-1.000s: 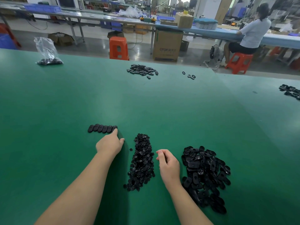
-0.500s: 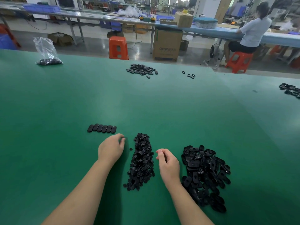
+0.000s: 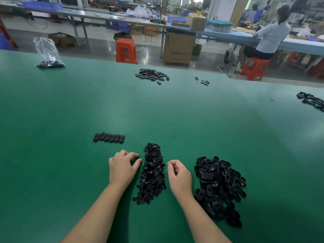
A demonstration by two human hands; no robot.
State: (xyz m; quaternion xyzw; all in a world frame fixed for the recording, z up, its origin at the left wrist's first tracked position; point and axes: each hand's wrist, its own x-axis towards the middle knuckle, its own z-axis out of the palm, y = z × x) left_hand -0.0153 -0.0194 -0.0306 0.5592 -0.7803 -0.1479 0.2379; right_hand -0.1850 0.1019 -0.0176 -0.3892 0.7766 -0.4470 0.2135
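Note:
On the green table, my left hand point(image 3: 122, 166) hovers just left of a long heap of small black parts point(image 3: 152, 172). Its fingers are loosely bent, their tips near the heap's edge, and it holds nothing that I can see. My right hand point(image 3: 178, 176) lies between that heap and a bigger pile of black oval plates point(image 3: 219, 188). Its fingers are curled, thumb and forefinger tips together, with no part visible between them. A neat row of several black oval pieces point(image 3: 109, 137) lies beyond my left hand.
At the table's far side are another heap of black pieces point(image 3: 152, 76), three loose rings point(image 3: 202, 81) and a plastic bag of parts point(image 3: 48, 57). More black parts point(image 3: 313, 100) lie at the right edge. Behind stand an orange stool point(image 3: 125, 50), a cardboard box point(image 3: 178, 48) and a seated person point(image 3: 268, 39).
My left hand has drawn back from the right end of the row of oval pieces, toward me and right, to the small-parts heap. My right hand has stayed put.

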